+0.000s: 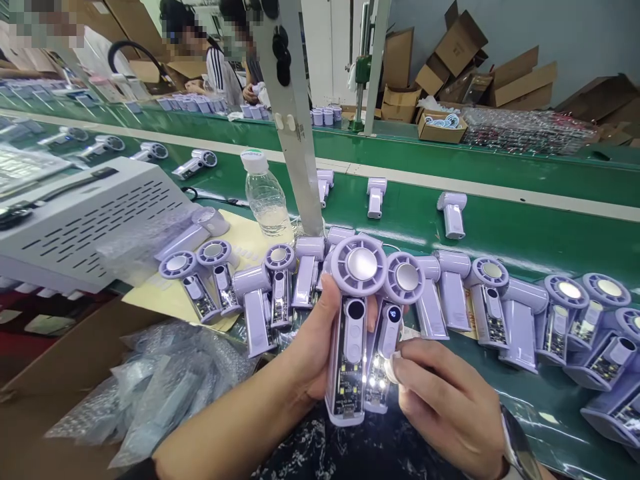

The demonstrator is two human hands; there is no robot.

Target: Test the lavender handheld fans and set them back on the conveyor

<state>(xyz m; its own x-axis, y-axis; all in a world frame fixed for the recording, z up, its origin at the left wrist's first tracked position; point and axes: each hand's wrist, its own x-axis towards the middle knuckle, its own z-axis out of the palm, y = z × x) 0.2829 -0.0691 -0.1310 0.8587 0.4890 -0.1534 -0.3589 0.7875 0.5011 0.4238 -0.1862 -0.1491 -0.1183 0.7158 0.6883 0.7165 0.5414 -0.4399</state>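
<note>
Fans (353, 347), 2 pcs, we're holding w/ L hand (313, 347); R hand (445, 393) is pinching white bit (391, 369); loose grip could be causing drop.

Factory assembly is filling this place: matching lilac handheld fans (454, 217) are lying spaced along a green belt (540, 233), people (223, 73) are working behind rows of lilac parts (195, 103), and cardboard boxes (461, 41) are leaning in heaps by a wall (590, 40)

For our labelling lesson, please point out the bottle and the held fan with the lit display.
Bottle (267, 198), head view: its clear body.
Held fan with lit display (388, 339), head view: its button panel.
</note>
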